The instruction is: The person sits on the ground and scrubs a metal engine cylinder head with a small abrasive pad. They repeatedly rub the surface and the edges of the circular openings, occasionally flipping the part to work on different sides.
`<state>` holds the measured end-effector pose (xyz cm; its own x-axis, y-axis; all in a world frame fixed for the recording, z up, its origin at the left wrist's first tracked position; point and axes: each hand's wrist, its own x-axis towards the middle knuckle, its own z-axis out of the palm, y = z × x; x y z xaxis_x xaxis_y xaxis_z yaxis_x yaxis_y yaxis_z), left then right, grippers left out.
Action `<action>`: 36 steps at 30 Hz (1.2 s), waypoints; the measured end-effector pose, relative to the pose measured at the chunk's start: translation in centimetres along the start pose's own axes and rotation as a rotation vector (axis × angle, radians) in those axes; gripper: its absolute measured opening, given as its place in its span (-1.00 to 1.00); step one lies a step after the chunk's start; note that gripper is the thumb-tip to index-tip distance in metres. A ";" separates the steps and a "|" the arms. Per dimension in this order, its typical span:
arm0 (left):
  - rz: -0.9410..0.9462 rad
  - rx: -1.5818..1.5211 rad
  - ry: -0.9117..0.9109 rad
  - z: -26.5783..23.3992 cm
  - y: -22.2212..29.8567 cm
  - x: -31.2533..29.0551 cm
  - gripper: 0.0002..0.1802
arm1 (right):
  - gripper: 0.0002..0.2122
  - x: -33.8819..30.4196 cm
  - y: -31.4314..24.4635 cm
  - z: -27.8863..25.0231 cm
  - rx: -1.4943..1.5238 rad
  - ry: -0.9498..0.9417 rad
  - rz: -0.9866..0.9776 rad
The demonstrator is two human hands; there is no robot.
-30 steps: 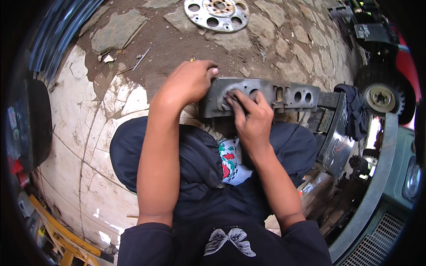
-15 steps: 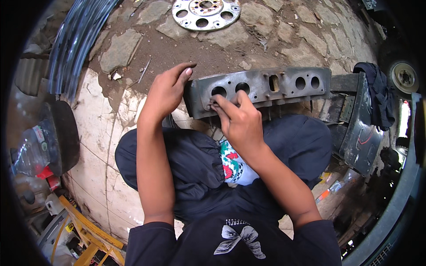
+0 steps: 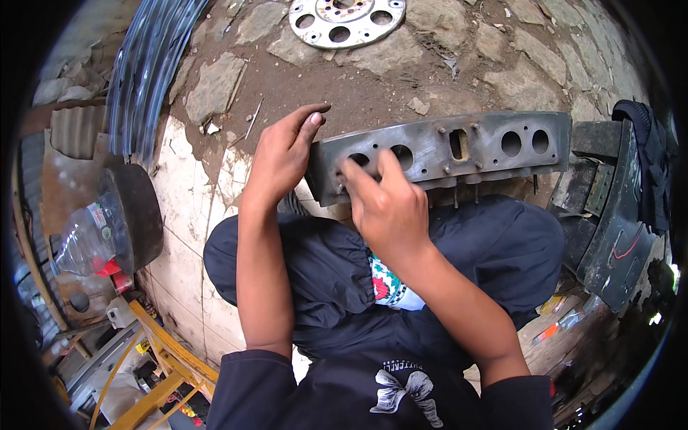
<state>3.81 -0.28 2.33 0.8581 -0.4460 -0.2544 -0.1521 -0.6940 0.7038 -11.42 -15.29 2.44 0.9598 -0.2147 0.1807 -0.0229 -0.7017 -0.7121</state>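
Note:
A long grey metal engine cylinder head (image 3: 428, 147) lies across in front of my knees, its face with round ports, a slot and short studs turned up toward me. At its left end, my left hand (image 3: 282, 156) rests by the far corner, fingers stretched out to the right and thumb apart. My right hand (image 3: 390, 211) is bent over the face, its fingers pressed together near the leftmost ports. Whatever those fingertips hold, if anything, is hidden. Thin rods stick out below the head's near edge.
A round metal plate with holes (image 3: 347, 37) lies on the stony ground ahead. To the left are blue-grey corrugated strips (image 3: 152, 72), a black tub (image 3: 136, 218), a clear plastic bottle (image 3: 84, 240) and a yellow frame (image 3: 168, 358). Dark cloth (image 3: 648, 165) drapes a metal part (image 3: 620, 269) at right.
The whole view has shifted, so things appear further right and slightly lower. My right hand's fingers have shifted slightly over the left ports; my left hand keeps its place at the corner.

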 end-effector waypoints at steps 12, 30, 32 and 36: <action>0.044 -0.163 0.203 0.2 0.2 0.4 -0.60 | -0.67 0.8 1.5 -3.4 0.776 0.343 0.342; 0.456 -0.310 0.288 1.9 4.8 -5.4 -0.57 | -0.54 1.2 1.9 -0.2 0.920 0.623 0.287; 0.412 -0.329 0.369 1.8 4.3 -5.3 -0.47 | -0.61 1.9 2.2 -0.1 1.008 0.608 0.249; 0.273 -0.534 0.502 0.9 1.7 -3.8 -0.35 | -0.70 1.9 2.3 -1.1 1.130 0.564 0.306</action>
<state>-0.12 -0.31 3.90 0.9627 -0.1646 0.2145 -0.2425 -0.1741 0.9544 -9.97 -17.99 1.89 0.7021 -0.7116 -0.0280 0.2930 0.3245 -0.8994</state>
